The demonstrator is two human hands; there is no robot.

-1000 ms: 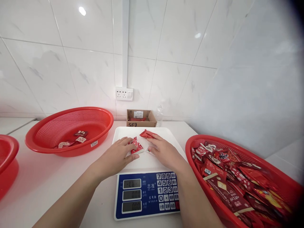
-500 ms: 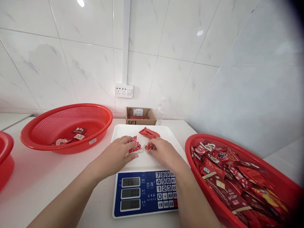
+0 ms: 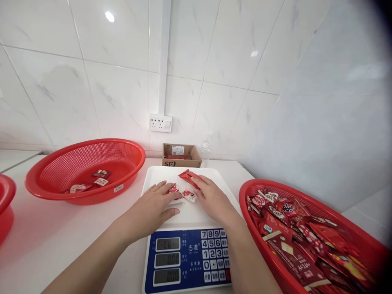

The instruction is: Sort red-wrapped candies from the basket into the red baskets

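My left hand (image 3: 154, 208) rests on the white pan of a digital scale (image 3: 171, 220), its fingers stretched and thumb apart. Under those fingertips lies a red-and-white snack packet (image 3: 175, 191), partly covered by them. My right hand (image 3: 216, 202) reaches over the pan from the other side, fingers extended onto a long red snack packet (image 3: 187, 176). Between the hands lies a small white packet with red print (image 3: 189, 195), close to the right thumb.
At right stands a red basket (image 3: 249, 204) full of snack packets. Another red basket (image 3: 45, 175) at left holds several packets, beside part of a third basket (image 3: 6, 192). Behind the scale are a cardboard box (image 3: 180, 163) and a clear plastic bottle (image 3: 206, 152).
My right hand has let go of the small white packet, which now lies flat on the pan, and has moved up onto the long red packet. The left hand stays at its packet.
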